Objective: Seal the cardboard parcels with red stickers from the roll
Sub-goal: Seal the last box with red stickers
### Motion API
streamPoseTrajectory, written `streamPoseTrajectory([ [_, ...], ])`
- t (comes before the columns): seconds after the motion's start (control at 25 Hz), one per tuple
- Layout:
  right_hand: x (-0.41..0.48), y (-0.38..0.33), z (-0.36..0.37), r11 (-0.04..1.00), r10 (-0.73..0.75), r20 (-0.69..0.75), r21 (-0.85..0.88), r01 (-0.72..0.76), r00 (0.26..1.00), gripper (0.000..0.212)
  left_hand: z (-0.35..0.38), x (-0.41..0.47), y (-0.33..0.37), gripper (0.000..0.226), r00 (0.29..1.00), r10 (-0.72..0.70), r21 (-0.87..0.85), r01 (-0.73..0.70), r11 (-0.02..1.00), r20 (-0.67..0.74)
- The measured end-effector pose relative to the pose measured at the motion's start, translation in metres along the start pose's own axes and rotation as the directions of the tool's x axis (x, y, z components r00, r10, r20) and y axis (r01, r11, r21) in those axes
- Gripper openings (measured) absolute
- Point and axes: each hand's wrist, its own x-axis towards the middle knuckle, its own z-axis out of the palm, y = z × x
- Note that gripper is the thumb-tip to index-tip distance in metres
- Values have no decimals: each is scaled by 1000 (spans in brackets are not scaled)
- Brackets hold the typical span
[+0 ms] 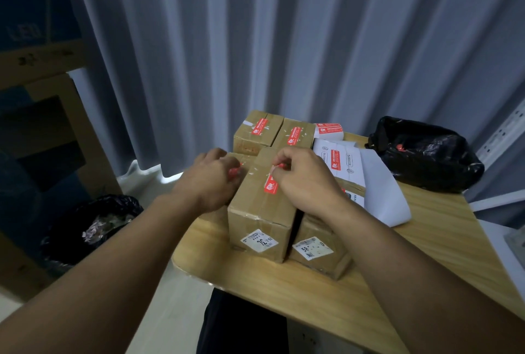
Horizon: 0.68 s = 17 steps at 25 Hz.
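Centre parcel (pixel 261 211) sits on the worktop (pixel 284 291), its long side running away from the person. On its lid, a red sticker (pixel 271 185) lies lengthwise too, leaning slightly right. The right hand (pixel 306 180) pinches its far end in curled fingers, hiding the tip. The left hand (pixel 211 180) curls at the parcel's left edge round a red bit (pixel 234 173), too blurred to name. A neighbouring parcel (pixel 318 251) is half covered by the right wrist.

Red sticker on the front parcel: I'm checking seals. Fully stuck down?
Not fully: the red sticker lies flat on the front parcel at its near end; the right hand pinches its far end.
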Motion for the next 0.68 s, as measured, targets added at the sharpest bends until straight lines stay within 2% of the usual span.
streamPoseTrajectory([
  [0.08,2,2,-1,1000,-8,3,1,8,1000,5,7,10,3,40,998,4,65,-7,998,58],
  [0.44,10,8,7,998,-38,18,-43,39,999,4,14,23,2,48,988,33,145,-55,988,149],
  [0.68,11,9,8,993,-72,36,-87,74,997,4,15,24,2,50,991,28,110,-42,993,129],
])
